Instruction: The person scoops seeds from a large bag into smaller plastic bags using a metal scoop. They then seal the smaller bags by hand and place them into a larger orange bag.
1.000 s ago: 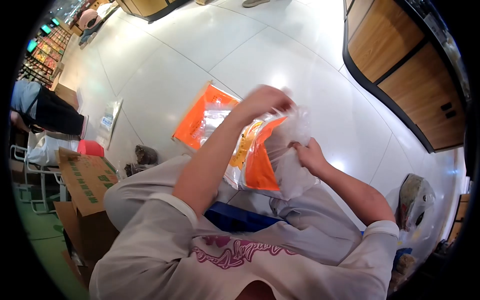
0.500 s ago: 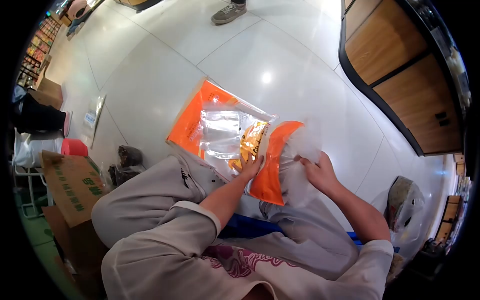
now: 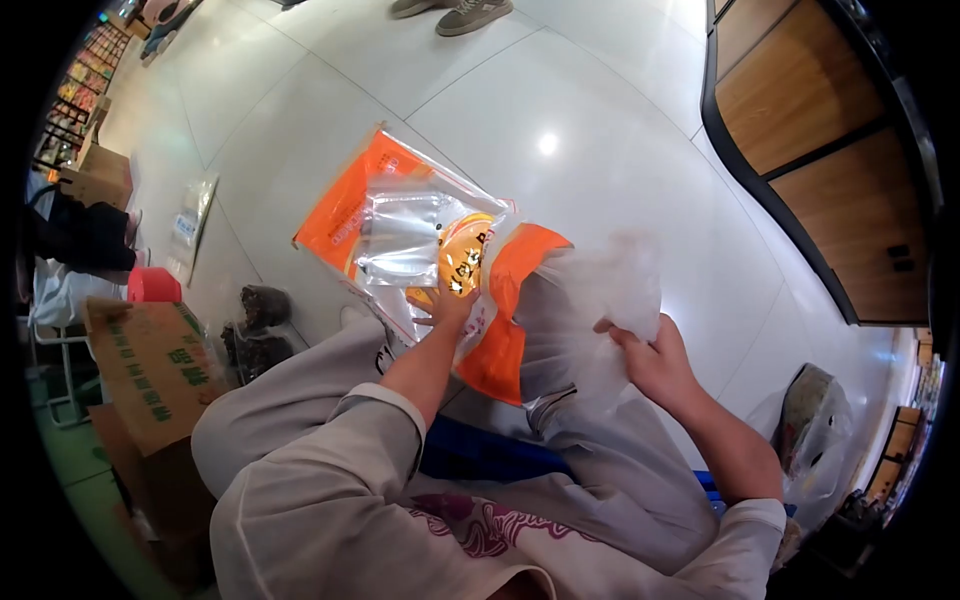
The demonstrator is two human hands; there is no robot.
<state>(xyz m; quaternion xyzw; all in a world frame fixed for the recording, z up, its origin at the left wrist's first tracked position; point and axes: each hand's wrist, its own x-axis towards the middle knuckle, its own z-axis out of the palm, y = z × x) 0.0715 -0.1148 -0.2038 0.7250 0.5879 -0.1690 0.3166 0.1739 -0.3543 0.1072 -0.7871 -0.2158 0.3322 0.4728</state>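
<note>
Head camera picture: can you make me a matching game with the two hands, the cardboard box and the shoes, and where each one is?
Things
1. left hand
2. right hand
3. cardboard box
4. shoes

Places
A. at the top edge, on the white floor
B. gripping the clear plastic bag
C. lying flat on the orange bag
D. far left, with green print on it

Pairs: 1-C, 2-B, 3-D, 4-A

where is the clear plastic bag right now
Head view, right of centre: the clear plastic bag is in the right hand, beside the orange packet.
</note>
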